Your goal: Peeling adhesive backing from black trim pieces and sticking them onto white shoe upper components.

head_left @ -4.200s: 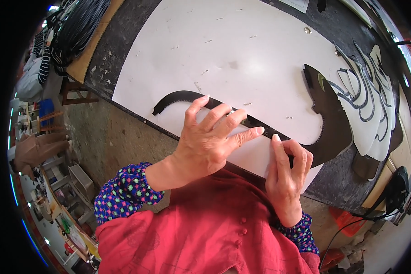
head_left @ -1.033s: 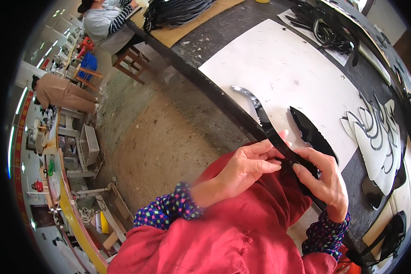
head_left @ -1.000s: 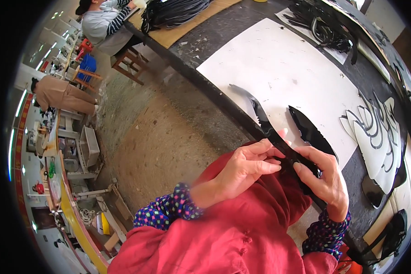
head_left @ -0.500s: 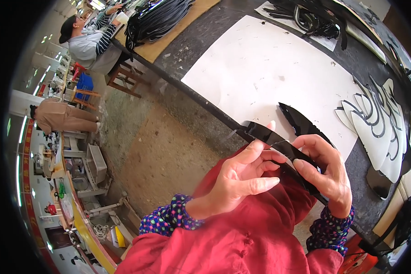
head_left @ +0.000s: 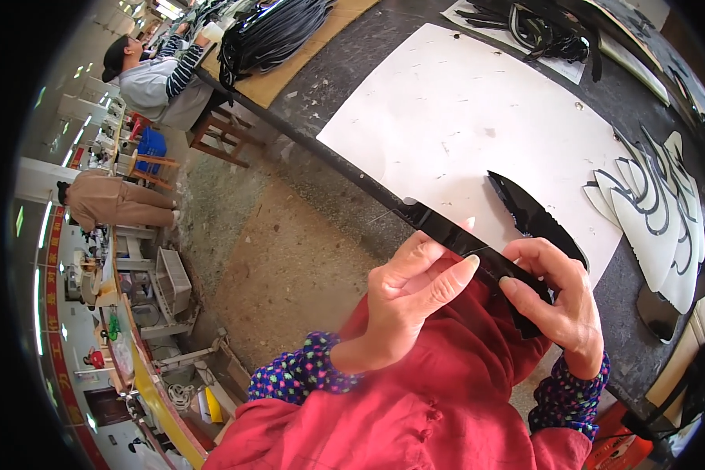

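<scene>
A long, glossy black curved piece [head_left: 444,229], apparently leather or a similar material, is held above my lap by the table's near edge. My right hand [head_left: 560,301] grips its right part, thumb on the near face and fingers over the far edge. My left hand [head_left: 407,294] pinches it around the middle, with the thumb tip on the near face and a fingertip showing past the far edge. A thin thread-like line shows by the left thumb. Another black curved piece [head_left: 542,219] lies beyond my right hand on a white sheet [head_left: 462,110].
White shaped pieces with black curved strips [head_left: 654,219] overlap at the table's right. Black straps [head_left: 525,31] lie at the back, and a bundle of black strips [head_left: 270,39] at the far left. One person [head_left: 153,82] sits by a wooden stool [head_left: 225,135]; another [head_left: 117,200] stands farther left.
My left thumb and fingers, spread apart before, have closed on the black piece. The right hand keeps its grip. The view has shifted slightly.
</scene>
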The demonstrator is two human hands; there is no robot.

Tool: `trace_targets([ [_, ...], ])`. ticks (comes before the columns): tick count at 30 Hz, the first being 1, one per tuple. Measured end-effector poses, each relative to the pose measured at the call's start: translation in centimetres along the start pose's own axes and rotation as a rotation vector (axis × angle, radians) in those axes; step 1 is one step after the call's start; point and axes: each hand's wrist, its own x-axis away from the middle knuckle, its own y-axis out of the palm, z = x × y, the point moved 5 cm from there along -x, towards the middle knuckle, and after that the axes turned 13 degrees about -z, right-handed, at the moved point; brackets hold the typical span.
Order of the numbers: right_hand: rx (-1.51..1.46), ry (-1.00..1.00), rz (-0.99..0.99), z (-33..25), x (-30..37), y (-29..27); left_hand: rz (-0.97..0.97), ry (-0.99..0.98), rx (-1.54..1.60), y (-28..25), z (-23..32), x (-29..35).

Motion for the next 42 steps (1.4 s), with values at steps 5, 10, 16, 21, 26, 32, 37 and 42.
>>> trace_targets([
  [5,-0.022,0.021,0.001,0.1,-0.1,0.2,0.04,-0.093,-0.067,-0.6,-0.3,0.1],
  [10,-0.051,0.04,-0.011,1.1,-0.1,0.5,0.071,-0.003,0.092,-0.6,-0.5,0.1],
  [16,-0.016,-0.049,0.064,0.6,-0.2,0.7,0.039,-0.058,0.032,-0.6,-0.3,0.3],
  [21,0.38,-0.389,0.265,-1.8,0.0,1.1,0.026,-0.109,0.013,-0.1,0.0,0.3],
  [26,0.388,-0.391,0.384,-2.1,0.1,2.2,-0.02,-0.053,0.012,0.1,0.2,0.3],
  [32,0.483,-0.475,0.431,-1.9,-0.1,2.6,-0.018,-0.088,-0.052,0.3,0.5,0.5],
  [37,0.582,-0.508,0.47,-2.3,-0.1,2.9,-0.042,-0.109,-0.128,0.2,1.0,0.4],
  [42,0.7,-0.53,0.486,-2.6,0.1,3.4,-0.034,-0.11,-0.208,0.4,1.7,0.4],
])
